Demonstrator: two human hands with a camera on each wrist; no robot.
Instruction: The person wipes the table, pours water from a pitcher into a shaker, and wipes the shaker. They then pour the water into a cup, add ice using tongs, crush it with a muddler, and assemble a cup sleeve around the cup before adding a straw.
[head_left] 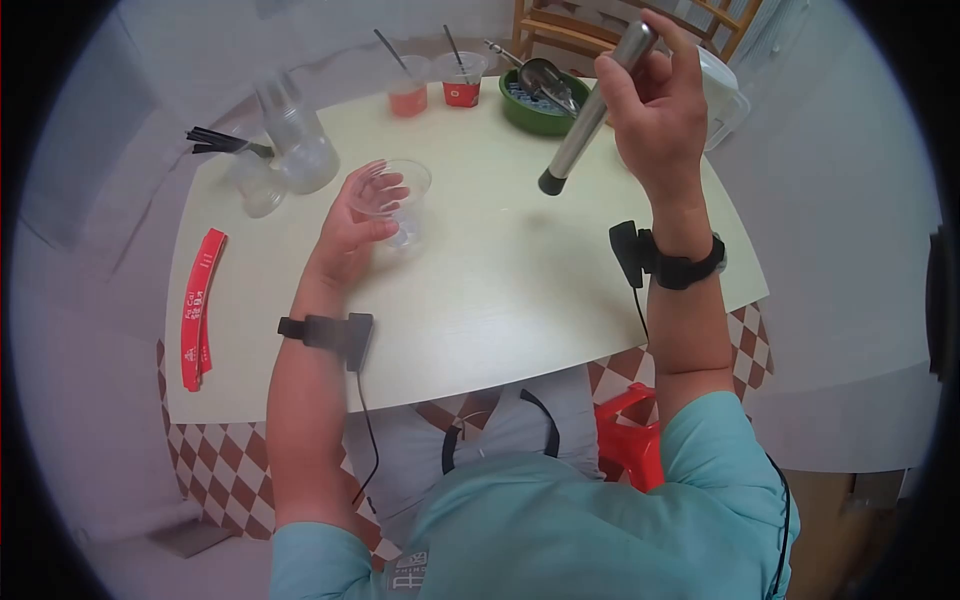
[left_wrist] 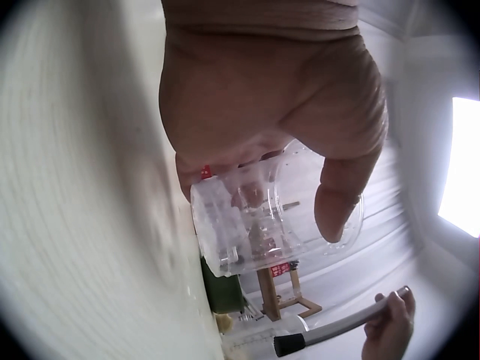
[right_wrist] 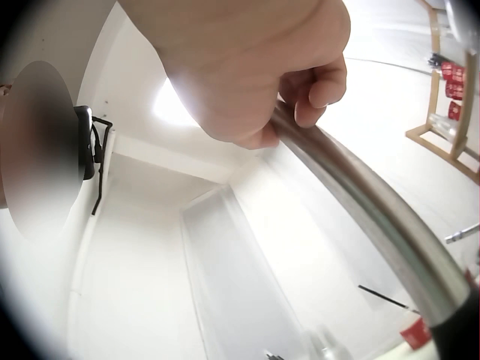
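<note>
And the right hand [head_left: 662, 115], fingers [head_left: 684, 52] curled, grips the steel rod [head_left: 590, 122] up top, slanting down toward near left over the surface [head_left: 480, 310], black tip [head_left: 551, 184] well right of the clear cup [head_left: 410, 212] the left hand [head_left: 346, 226] curls round!

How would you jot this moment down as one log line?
Left hand: holds clear cup upright | Right hand: grips metal rod, black tip above table, apart from cup | Far side: green basin, two red-marked cups
</note>
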